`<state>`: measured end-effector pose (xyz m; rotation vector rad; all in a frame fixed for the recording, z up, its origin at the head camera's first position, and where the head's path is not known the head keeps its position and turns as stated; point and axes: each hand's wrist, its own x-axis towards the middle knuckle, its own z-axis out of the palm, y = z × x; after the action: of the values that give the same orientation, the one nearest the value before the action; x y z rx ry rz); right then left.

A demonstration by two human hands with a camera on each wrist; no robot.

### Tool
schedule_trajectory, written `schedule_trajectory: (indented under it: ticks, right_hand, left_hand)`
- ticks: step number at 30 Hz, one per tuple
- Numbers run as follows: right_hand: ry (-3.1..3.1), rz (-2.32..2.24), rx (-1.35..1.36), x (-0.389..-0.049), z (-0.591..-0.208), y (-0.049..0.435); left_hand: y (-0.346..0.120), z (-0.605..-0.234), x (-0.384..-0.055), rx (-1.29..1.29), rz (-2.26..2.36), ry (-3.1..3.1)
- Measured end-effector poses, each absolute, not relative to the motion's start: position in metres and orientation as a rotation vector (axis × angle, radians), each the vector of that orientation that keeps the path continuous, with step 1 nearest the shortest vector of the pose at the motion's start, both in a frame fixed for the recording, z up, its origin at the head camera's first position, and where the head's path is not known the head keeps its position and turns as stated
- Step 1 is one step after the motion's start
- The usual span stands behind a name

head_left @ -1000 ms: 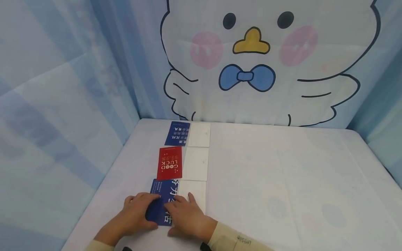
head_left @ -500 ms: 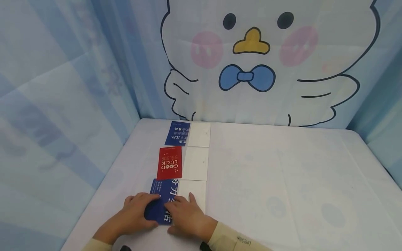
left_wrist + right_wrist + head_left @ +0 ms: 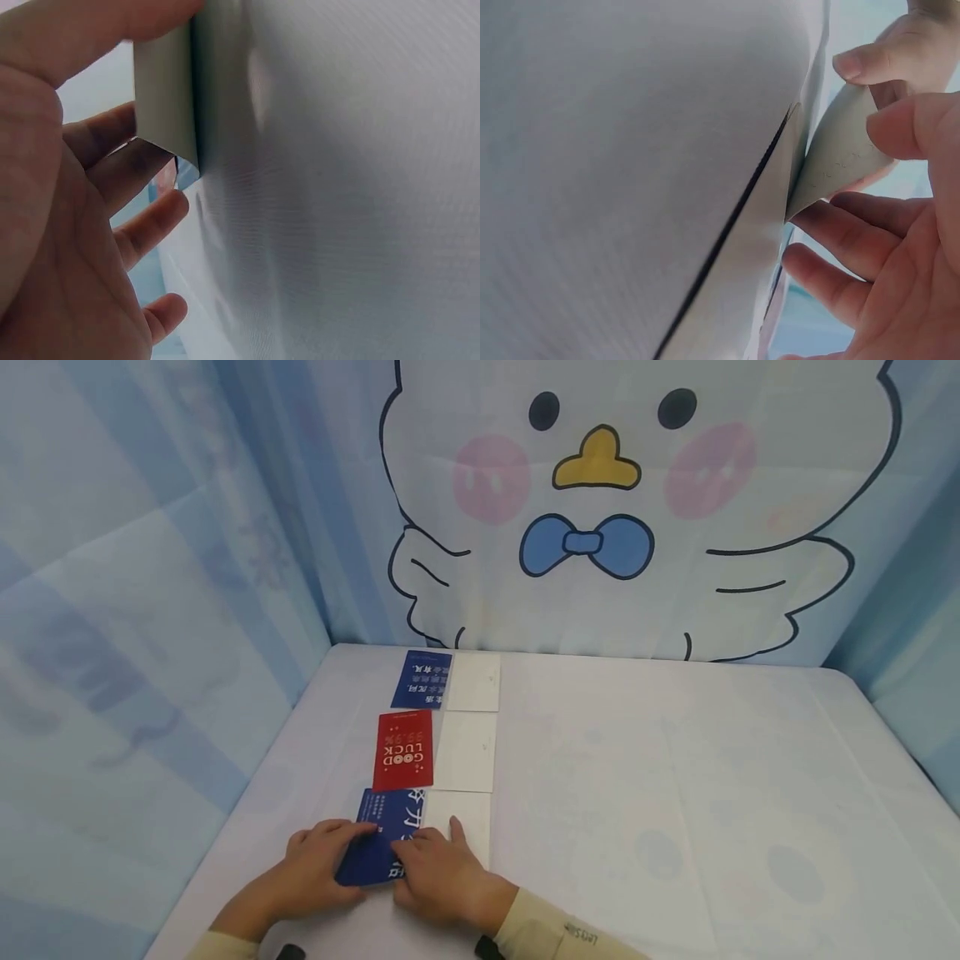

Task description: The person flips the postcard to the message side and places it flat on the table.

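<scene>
Both hands hold a blue card [image 3: 367,858] with large white characters, nearest the person in the head view. My left hand [image 3: 318,868] grips its left side, with the thumb at the near edge and fingers over the top. My right hand [image 3: 442,872] pinches the near right part, fingertips on the printed face. The card's near edge is bent up, and its pale underside [image 3: 840,154] with small print shows in the right wrist view. In the left wrist view, the pale side [image 3: 163,97] curves above the cloth beside the left fingers.
A white card [image 3: 468,814] lies right of the blue one, partly under the right hand. Beyond are a red GOOD LUCK card [image 3: 403,750], another blue card [image 3: 422,679] and two more white cards [image 3: 467,750]. A white cloth covers the table [image 3: 637,793]; printed curtains [image 3: 787,568] surround it.
The blue card's near edge has risen and moved away from the person. My left hand has shifted slightly left, and the right thumb has moved up to the card's near edge.
</scene>
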<state>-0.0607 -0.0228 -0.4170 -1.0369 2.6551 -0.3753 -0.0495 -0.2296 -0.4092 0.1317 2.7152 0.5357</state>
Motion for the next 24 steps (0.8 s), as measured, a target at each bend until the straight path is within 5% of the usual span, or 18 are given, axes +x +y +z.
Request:
schedule_trajectory:
  ticks: [24]
  right_hand:
    - [2.712, -0.538, -1.041, -0.067, -0.418, -0.026]
  left_hand:
    - [-0.244, -0.408, -0.047, 0.074, 0.831, 2.742]
